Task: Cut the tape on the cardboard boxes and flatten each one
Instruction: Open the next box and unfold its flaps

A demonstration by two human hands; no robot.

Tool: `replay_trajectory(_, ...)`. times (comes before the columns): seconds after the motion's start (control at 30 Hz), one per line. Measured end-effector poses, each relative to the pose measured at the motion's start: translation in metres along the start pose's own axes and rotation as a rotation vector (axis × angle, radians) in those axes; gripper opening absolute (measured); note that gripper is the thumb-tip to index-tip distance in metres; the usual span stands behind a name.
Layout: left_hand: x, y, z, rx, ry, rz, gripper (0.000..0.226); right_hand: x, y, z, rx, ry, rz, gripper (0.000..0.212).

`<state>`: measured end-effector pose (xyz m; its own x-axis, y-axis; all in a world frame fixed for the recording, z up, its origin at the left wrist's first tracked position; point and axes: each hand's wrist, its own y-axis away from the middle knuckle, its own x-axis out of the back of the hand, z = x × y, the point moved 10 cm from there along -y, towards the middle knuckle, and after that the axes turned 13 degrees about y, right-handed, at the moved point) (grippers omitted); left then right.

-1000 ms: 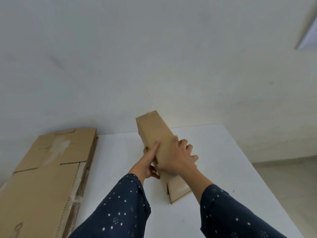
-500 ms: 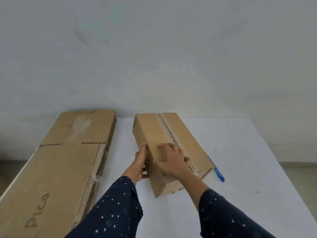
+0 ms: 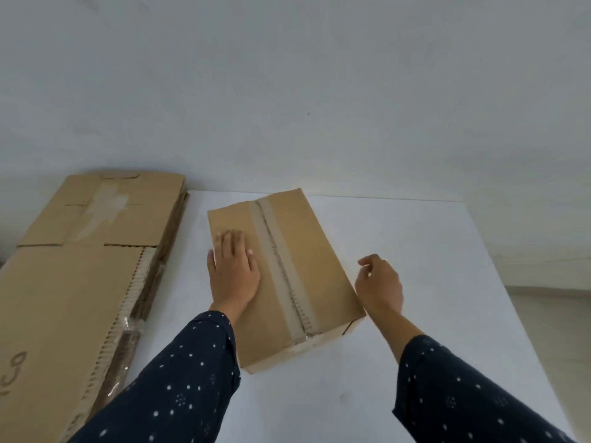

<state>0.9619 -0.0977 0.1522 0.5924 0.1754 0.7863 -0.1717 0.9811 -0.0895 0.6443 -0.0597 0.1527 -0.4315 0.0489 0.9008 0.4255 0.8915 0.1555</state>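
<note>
A brown cardboard box [image 3: 297,251] lies flat on the white table [image 3: 431,282], its wide face up. A strip of clear tape [image 3: 281,270] runs along the centre seam from the far edge to the near edge. My left hand [image 3: 232,270] rests palm down on the left half of that face, fingers straight. My right hand [image 3: 379,284] hovers just off the box's right edge with its fingers loosely curled and nothing in it. The blue pen seen earlier is hidden behind my right hand and the box.
A stack of flattened cardboard sheets [image 3: 73,282] lies along the table's left side, reaching the far edge. A pale wall stands right behind the table. The table's right edge drops to the floor [image 3: 556,314].
The box has been rolled onto its wide face and set down flat. My left hand moved from its side to its top. My right hand let go and moved off to the right.
</note>
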Motion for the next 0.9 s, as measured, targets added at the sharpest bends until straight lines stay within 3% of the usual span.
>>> replay_trajectory(0.17,-0.009,-0.002,-0.008,-0.039,-0.027,0.020,0.049,-0.044,-0.022,0.058,0.026,0.405,-0.243,0.025)
replay_trajectory(0.37,-0.011,-0.001,-0.005,-0.032,-0.095,0.028,0.051,-0.059,-0.044,0.048,0.011,0.360,-0.296,0.018)
replay_trajectory(0.6,-0.011,-0.001,-0.006,-0.030,-0.098,0.028,0.051,0.007,-0.053,-0.115,0.385,0.216,0.037,0.020)
replay_trajectory(0.73,-0.011,-0.001,-0.009,-0.016,-0.069,0.025,0.052,-0.014,-0.030,-0.199,0.554,0.357,-0.075,0.024)
replay_trajectory(0.9,-0.010,-0.001,-0.007,-0.044,-0.068,0.055,0.064,-0.044,-0.020,-0.236,0.603,0.396,-0.163,0.025)
